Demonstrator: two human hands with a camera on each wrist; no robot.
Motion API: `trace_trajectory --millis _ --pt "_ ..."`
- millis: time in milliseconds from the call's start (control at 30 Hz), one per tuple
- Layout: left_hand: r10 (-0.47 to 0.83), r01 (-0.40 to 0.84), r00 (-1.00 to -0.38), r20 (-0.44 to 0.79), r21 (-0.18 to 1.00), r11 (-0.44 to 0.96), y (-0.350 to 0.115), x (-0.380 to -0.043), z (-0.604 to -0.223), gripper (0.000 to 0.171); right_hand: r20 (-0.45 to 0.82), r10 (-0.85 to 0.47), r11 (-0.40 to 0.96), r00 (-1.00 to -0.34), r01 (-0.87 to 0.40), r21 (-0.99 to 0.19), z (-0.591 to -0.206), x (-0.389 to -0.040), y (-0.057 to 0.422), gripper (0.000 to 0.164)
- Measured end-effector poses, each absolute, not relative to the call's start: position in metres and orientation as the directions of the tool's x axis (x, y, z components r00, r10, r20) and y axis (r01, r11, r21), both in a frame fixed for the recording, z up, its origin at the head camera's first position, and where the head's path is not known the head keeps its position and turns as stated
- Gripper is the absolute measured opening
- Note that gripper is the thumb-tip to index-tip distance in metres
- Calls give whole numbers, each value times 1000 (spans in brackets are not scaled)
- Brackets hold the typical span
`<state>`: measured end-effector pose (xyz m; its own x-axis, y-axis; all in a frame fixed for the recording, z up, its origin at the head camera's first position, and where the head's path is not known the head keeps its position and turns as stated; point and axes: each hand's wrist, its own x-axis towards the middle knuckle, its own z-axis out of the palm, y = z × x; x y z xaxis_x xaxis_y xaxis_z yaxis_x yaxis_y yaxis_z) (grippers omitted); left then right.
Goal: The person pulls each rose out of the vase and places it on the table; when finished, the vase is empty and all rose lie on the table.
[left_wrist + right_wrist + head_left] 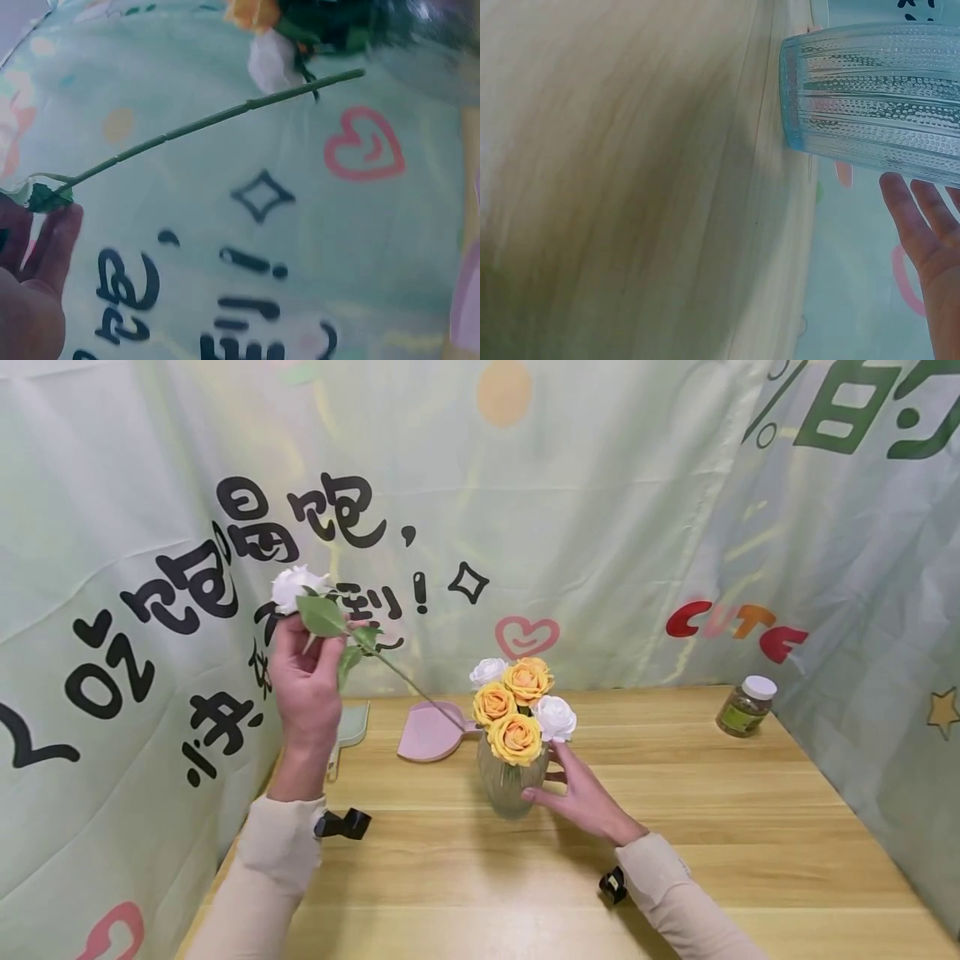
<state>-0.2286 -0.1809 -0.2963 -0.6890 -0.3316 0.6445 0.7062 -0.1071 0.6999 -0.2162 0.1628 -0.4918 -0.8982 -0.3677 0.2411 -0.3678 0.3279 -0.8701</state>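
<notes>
While my right hand braces the vase from its right, my left hand holds a loose rose up and to the left of that vase. The left fingers are closed in a pinch high on the stem, near the white bloom. On the right, fingers and thumb make a half-open curl against the glass; how firmly they press, I can't tell.

What counts most, I judge, is how the rose lies to the vase. Its long axis slants: bloom at the upper left, bare stem running down and rightward from the left fingers to a tip just beside the vase's left rim. From the left wrist I read that tip as outside the glass and lower than the blooms of the bunch; whether it touches the vase, I can't tell. The vase stands upright on the bench, and the stem is well off that line. My right hand is the nearer one, in contact with the vase; my left is well apart from it, with only the stem spanning the gap.

Behind the vase, to its left, lies a pink dustpan; well to its right stands a jar.
</notes>
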Motion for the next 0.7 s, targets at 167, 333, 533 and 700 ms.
trace_trajectory --millis 167,333,533,700 --pt "-269 565 -794 545 825 5 -215 -220 -309 27 251 -377 323 -892 -380 -867 -491 -217 162 97" --pt "-85 297 -939 332 912 281 -245 -212 -339 30 255 -377 318 -890 -383 -867 -491 -218 162 99" --pt "142 197 -980 139 787 584 -267 -209 -387 24 271 -380 313 -884 -398 -862 -494 -219 163 97" --pt "155 127 -988 21 690 712 -275 -207 -435 16 270 -378 321 -886 -399 -859 -494 -218 163 95"
